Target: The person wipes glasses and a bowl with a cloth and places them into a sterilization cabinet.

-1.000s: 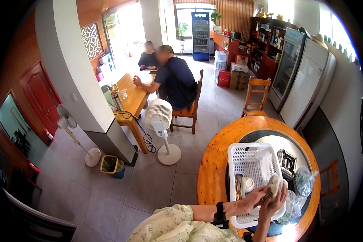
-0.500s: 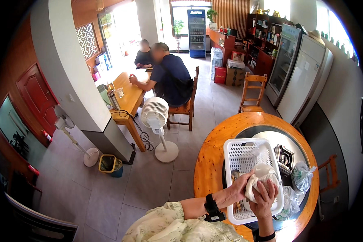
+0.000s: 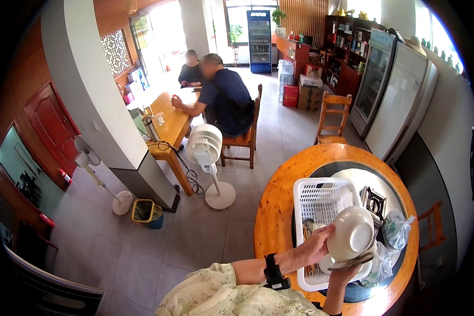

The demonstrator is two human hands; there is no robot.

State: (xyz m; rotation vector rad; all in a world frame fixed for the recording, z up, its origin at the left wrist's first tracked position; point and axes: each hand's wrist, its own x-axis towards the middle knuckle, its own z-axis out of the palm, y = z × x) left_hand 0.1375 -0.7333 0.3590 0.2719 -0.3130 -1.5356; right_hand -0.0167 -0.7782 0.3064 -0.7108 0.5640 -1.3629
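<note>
My left hand (image 3: 317,246) grips the rim of a white bowl (image 3: 347,229), tipped so its round foot faces up and to the right. Under the bowl's near edge, my right hand (image 3: 344,275) is closed on a folded cloth (image 3: 356,261) that meets the rim. Both hands are over a white plastic basket (image 3: 301,197) with slotted sides. Inside it lie chopsticks (image 3: 310,267), a metal spoon-like piece (image 3: 307,225) and another white dish (image 3: 325,263), partly hidden by my hands.
The basket stands on a round wooden table (image 3: 273,210) with a turntable. Beside it are a portable gas stove (image 3: 374,203) and tied plastic bags (image 3: 396,230). A chair (image 3: 333,118), a white fan (image 3: 205,152), a bin (image 3: 147,213) and two seated people are farther off.
The bowl, earlier mostly covered by the cloth between both hands, has turned to show its underside. My right hand has moved lower with the cloth, under the bowl's edge.
</note>
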